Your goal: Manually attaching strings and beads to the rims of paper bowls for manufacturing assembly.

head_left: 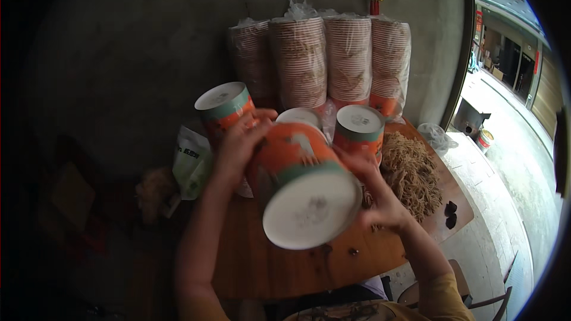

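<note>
Between my two hands, above the wooden table [256,261], is a large orange paper bucket [297,148] with a green band. It is tilted so its white round base faces me. My left hand [238,145] wraps its left side, fingers stretched toward the far edge. At its right side is my right hand [380,193], thumb and fingers curved about it; part of the grip is hidden behind the bucket. Just beyond, similar buckets stand upside down: a left bucket [223,96], a middle bucket [300,116], mostly hidden, and a right bucket [360,120].
Tall plastic-wrapped stacks of paper buckets [297,62] line the grey wall. A heap of tan tangled strands [410,172] lies at the table's right, near a small black object [451,215]. A pale green bag [191,163] stands left. A doorway opens right.
</note>
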{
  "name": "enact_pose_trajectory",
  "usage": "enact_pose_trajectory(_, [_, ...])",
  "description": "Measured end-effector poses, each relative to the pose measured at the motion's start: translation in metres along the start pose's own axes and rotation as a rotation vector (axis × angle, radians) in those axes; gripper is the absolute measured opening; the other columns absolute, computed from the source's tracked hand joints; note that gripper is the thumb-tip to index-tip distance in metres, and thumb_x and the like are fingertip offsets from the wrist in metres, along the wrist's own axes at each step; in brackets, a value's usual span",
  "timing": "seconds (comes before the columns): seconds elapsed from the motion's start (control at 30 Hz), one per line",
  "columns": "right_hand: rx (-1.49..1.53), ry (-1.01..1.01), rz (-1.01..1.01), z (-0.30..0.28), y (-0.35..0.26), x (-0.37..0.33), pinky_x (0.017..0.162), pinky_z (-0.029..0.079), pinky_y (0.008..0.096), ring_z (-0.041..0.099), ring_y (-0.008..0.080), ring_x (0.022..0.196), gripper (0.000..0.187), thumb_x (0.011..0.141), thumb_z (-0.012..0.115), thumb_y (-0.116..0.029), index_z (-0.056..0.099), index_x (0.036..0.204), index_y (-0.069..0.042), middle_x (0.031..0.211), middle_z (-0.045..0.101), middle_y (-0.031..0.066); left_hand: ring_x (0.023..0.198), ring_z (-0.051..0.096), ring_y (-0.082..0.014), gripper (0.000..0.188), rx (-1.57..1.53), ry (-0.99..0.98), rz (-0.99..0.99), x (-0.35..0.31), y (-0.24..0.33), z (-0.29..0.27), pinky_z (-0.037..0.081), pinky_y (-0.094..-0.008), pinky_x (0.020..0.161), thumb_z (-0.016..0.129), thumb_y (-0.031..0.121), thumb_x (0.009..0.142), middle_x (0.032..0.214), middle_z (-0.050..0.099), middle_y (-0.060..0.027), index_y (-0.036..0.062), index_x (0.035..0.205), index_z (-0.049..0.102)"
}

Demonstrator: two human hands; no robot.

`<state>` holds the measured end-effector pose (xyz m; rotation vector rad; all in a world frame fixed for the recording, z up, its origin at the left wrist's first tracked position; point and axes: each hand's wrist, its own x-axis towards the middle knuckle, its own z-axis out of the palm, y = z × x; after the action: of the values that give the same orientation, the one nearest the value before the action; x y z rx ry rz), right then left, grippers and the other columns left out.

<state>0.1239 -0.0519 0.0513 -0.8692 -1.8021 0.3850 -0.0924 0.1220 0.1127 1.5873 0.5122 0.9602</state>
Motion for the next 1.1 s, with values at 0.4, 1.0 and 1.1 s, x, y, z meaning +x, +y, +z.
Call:
enact_pose_trajectory(0.4, [0.481, 0.210, 0.245, 0.019, 0.062, 0.262, 0.083, 0.048, 0.0318, 0.060, 0.0205, 0.092, 0.064, 0.090, 0.046, -0.059, 0.055, 0.118, -0.001, 0.106, 0.061, 0.0121, 0.137, 0.027, -0.0276, 0.106, 0.360, 0.213, 0.837, 0.049, 0.023, -0.101, 0.026, -0.0449, 0.111, 0.054, 0.073, 0.076, 0.149, 0.027, -0.0150, 0.0109, 0.149, 0.009])
enact_pose_trajectory(1.0, [-0.920, -0.028, 0.580, -0.091, 0.127, 0.082, 0.109, 0.022, 0.0547, 0.023, 0.0418, 0.136, 0.078, 0.076, 0.061, -0.066, 0.041, 0.138, -0.023, 0.144, 0.034, 0.0181, 0.109, 0.056, -0.0261, 0.110, 0.340, 0.357, 0.395, 0.063, -0.045, -0.128, 0.046, -0.0413, 0.094, 0.071, 0.059, 0.074, 0.124, 0.049, -0.0189, 0.0156, 0.149, 0.003])
enact_pose_trajectory(1.1, [-1.047, -0.023, 0.556, -0.089, 0.122, 0.062, 0.109, 0.029, 0.0480, 0.034, 0.0357, 0.132, 0.068, 0.083, 0.062, -0.054, 0.042, 0.137, -0.018, 0.142, 0.037, 0.0166, 0.115, 0.052, -0.0267, 0.109, 0.264, 0.396, 0.337, 0.059, -0.052, -0.122, 0.045, -0.0407, 0.095, 0.071, 0.058, 0.075, 0.132, 0.042, -0.0210, 0.0144, 0.149, 0.005])
